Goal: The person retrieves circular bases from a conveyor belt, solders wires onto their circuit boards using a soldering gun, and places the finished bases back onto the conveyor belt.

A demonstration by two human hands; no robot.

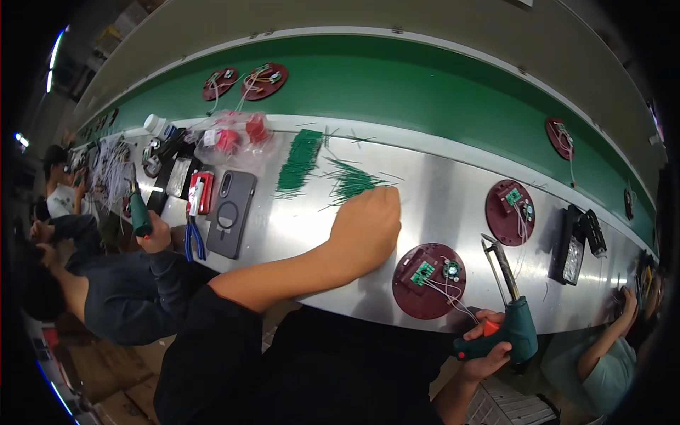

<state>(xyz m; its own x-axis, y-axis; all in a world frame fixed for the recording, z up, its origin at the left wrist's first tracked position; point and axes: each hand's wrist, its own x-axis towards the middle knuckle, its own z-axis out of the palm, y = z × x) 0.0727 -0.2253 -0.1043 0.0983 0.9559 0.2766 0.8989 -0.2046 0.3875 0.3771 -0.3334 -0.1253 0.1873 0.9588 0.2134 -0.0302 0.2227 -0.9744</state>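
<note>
My right hand grips a green soldering gun with an orange trigger, its tip pointing up and away over the bench. Just left of the tip lies a round maroon disc carrying a small green circuit board and thin white wires. My left hand is closed, knuckles up, at the near edge of a loose heap of short green wires. Its fingertips are hidden beneath it, so what they pinch does not show. A denser bundle of green wires lies beside the heap.
Another maroon disc lies beyond the soldering tip. A phone, blue-handled pliers and clear plastic bags are on the left. A black tool rests at right. Co-workers sit on both sides; one at left holds another soldering gun.
</note>
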